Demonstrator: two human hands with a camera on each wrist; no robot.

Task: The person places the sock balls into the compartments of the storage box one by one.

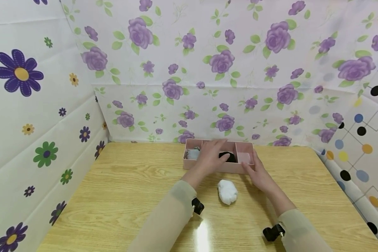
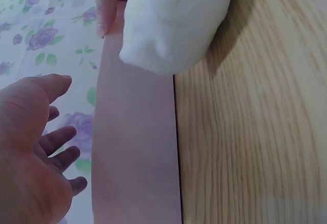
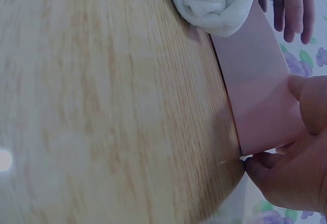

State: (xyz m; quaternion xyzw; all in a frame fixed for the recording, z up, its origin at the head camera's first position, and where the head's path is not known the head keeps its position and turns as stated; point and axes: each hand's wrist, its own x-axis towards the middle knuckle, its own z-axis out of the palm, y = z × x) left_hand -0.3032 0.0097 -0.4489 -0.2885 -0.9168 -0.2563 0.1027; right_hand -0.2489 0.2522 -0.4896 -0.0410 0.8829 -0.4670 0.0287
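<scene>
Tabletop [image 1: 126, 189]: right hand [image 1: 260, 175] grips one end of pink box [image 1: 223, 168], left hand [image 1: 208, 156] relaxed above it, apparently empty; likely mid-filling, next needing a grasp on the white bundle [image 1: 228, 191] before the box.

Light filled the head view evenly, glare streaking the near desk [image 1: 129, 189]; both wrist views were dimmer, the right showing soft shadow beside the pink box [image 3: 260, 106].
</scene>
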